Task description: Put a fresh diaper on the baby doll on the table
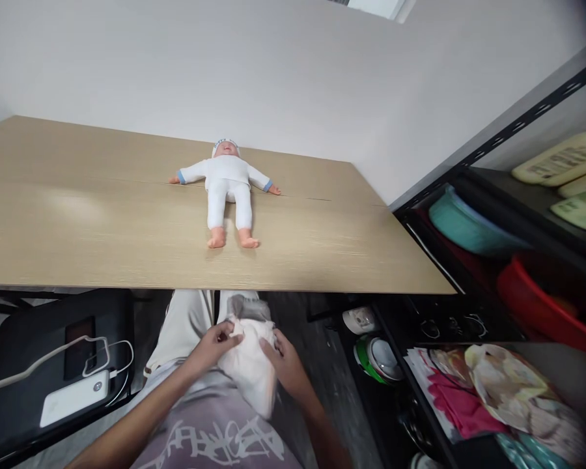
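A baby doll (228, 189) in a white suit and cap lies on its back on the light wooden table (102, 234), arms spread, feet toward me. Below the table's front edge, over my lap, both hands hold a folded white diaper (254, 365). My left hand (217, 344) pinches its upper left edge with closed fingers. My right hand (286, 361) grips its right side, fingers curled round it. Both hands are well short of the doll.
A black chair (24, 365) at my left carries a white power bank (75, 398) with a white cable. A black metal shelf rack (493, 140) stands at the right with a teal tub (463, 225), a red basin (537, 299), packets and cloths.
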Available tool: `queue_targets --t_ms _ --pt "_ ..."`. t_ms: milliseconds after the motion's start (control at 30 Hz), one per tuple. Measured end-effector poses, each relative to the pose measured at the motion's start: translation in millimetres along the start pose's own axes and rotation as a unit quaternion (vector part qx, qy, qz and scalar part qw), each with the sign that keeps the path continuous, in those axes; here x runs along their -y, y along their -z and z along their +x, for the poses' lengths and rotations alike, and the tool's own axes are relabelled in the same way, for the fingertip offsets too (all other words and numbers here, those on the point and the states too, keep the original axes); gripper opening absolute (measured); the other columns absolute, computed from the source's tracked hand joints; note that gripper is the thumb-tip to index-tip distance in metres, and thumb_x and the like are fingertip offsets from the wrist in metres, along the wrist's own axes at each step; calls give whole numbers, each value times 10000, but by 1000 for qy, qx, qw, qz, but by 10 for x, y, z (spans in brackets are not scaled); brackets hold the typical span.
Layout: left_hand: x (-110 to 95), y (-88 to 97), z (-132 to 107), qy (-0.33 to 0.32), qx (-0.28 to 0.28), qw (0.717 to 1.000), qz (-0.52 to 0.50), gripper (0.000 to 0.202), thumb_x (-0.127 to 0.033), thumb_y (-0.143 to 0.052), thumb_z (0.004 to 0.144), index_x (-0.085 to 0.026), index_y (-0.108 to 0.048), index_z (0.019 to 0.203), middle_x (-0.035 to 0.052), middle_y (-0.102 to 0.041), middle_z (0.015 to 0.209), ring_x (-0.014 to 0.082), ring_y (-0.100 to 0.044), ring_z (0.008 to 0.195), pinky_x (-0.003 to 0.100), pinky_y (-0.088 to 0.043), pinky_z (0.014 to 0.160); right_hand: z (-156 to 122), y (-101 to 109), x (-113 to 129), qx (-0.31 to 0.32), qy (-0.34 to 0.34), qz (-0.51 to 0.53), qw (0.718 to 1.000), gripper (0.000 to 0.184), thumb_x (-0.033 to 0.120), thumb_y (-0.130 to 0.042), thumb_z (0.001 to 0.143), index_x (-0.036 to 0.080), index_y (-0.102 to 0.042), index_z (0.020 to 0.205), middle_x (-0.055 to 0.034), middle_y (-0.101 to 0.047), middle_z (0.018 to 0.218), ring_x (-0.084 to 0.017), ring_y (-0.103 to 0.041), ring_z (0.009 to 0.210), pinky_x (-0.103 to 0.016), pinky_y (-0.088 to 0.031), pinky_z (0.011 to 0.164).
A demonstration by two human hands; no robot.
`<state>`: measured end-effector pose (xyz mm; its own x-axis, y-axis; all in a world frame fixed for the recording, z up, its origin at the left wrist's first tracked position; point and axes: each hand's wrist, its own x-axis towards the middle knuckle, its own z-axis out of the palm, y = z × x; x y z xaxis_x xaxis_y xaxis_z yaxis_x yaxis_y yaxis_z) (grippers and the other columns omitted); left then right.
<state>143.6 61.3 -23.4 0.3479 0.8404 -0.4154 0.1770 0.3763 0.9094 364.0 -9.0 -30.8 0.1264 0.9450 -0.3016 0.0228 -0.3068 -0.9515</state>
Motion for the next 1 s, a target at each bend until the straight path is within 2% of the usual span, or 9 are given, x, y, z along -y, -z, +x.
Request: queue_targets --t_ms 67,133,200,300,400,600,767,900,1000 --pt "-170 37 -514 -67 -4 997 28 554 -777 -814 851 -274 -585 882 45 -596 937 262 -596 939 407 -517 914 -383 97 285 -9 51 -24 998 431 675 -825 934 280 -763 1095 -52 -800 978 -276 -741 882 -362 -618 748" --pt "-334 80 -908 -116 -18 992 55 412 -665 -831 903 -311 -645 1001 99 -666 1155 324 -621 1206 460 -519 1088 -636 152 558 -7 112 -48 992 300 580 -834 955 309 -731 1035 -4 -748 874 -234 -691 761 -322 -574 664" --pt "-463 121 -1079 -139 -27 988 61 385 -628 -835 910 -333 -640 1065 111 -662 1218 341 -620 1273 488 -514 1147 -686 119 768 -7 145 -60 988 269 535 -821 976 301 -688 983 21 -702 816 -207 -652 711 -297 -538 627" --pt "-572 166 -964 -156 -44 987 24 388 -621 -796 947 -329 -574 1074 66 -618 1059 295 -658 1077 459 -565 1055 -461 -85 924 -18 153 -48 987 303 539 -787 1013 276 -642 969 20 -698 849 -195 -666 768 -283 -548 677" --pt "-601 180 -698 -151 -70 985 -54 435 -609 -810 967 -315 -526 1115 29 -624 1050 238 -659 1000 379 -584 958 -152 -327 925 -23 152 -27 988 346 578 -766 1024 253 -649 1030 2 -737 903 -196 -699 811 -281 -567 714" --pt "-509 160 -445 -47 -72 974 -209 721 -624 -936 876 -312 -415 1265 1 -707 1116 158 -669 817 302 -587 800 55 -460 686 -64 161 -89 981 381 559 -758 1030 213 -700 1178 -32 -793 926 -199 -731 800 -287 -576 708" --pt "-440 153 -401 8 -98 964 -247 784 -604 -1018 767 -301 -429 1186 10 -729 1155 173 -716 869 276 -567 765 -2 -324 712 -194 292 -229 908 407 371 -846 982 260 -688 1340 -3 -713 936 -204 -663 815 -349 -608 786" --pt "-463 162 -398 19 -81 970 -229 750 -616 -978 818 -313 -413 1208 4 -704 1171 178 -709 933 289 -565 817 221 -362 1095 -113 380 -313 863 384 325 -777 1063 281 -669 1429 -95 -770 1273 -275 -722 1207 -466 -639 1070" --pt "-464 203 -422 2 -60 983 -175 701 -650 -899 904 -322 -361 1211 -3 -673 1156 174 -676 962 287 -556 843 596 -527 1321 -2 380 -389 839 578 416 -712 1120 213 -571 1642 -163 -657 1622 -327 -557 1575 -548 -500 1326"
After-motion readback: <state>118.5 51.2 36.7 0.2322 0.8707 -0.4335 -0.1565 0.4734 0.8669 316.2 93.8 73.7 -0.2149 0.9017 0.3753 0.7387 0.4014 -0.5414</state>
